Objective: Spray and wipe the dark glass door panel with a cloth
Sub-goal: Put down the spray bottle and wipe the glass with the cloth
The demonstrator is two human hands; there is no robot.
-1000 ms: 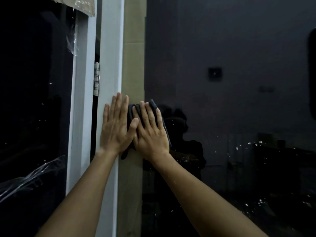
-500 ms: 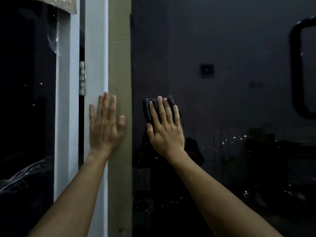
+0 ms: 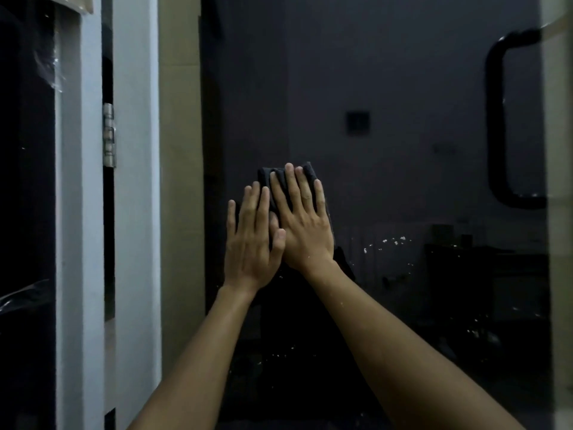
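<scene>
We press our left hand (image 3: 252, 243) and right hand (image 3: 302, 223) flat, fingers straight, on the cloth (image 3: 280, 176) against the glass door (image 3: 387, 103), nearer its left edge than the handle (image 3: 496, 119). We should push evenly and wipe toward the white specks (image 3: 392, 242). A moment ago our left hand rested on the door frame (image 3: 178, 181); now it has joined the cloth.

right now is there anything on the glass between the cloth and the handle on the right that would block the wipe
Nothing visible blocks it. The cloth lies flat on the glass under the right hand, with the left hand beside it. Only bare glass and white specks lie before the handle.
</scene>
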